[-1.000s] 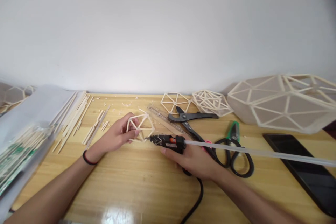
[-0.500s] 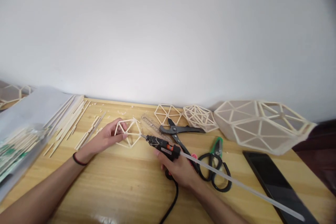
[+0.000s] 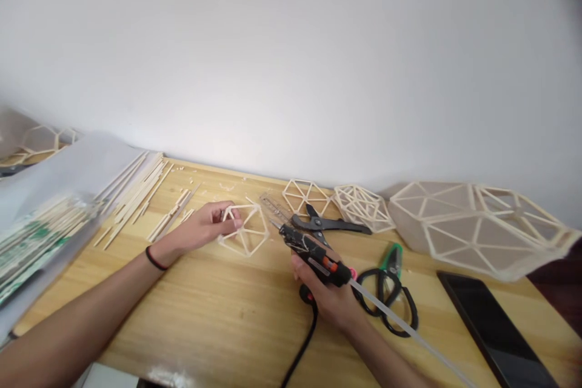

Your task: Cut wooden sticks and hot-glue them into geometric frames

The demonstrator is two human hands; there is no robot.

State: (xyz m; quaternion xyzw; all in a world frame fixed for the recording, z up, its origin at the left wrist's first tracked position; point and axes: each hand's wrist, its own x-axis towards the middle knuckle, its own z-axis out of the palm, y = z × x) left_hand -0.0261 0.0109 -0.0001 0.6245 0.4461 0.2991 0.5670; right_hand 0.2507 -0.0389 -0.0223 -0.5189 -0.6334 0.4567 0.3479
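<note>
My left hand (image 3: pixel 210 225) pinches the left side of a small wooden-stick frame (image 3: pixel 246 233), a hexagon with spokes meeting at its middle, held up just over the table. My right hand (image 3: pixel 331 297) is wrapped round a black hot glue gun (image 3: pixel 313 253) with an orange part. A long clear glue stick (image 3: pixel 395 316) juts from its back, and a black cord (image 3: pixel 304 342) hangs below. The gun's nozzle points at the frame's right corner, with a small gap between them. Behind the nozzle lies a clear ruler (image 3: pixel 276 208), partly hidden.
Black-handled cutters (image 3: pixel 334 225), green-and-black scissors (image 3: pixel 391 291) and a black phone (image 3: pixel 495 327) lie to the right. Along the wall stand more stick frames (image 3: pixel 307 196) and a large covered one (image 3: pixel 473 224). Loose wooden sticks (image 3: pixel 140 191) and a bag of sticks (image 3: pixel 45 242) are at left.
The glue gun has drawn back from the frame's right corner, where its nozzle was at or very near the joint. The frame is tilted differently, and the whole view has shifted.
</note>
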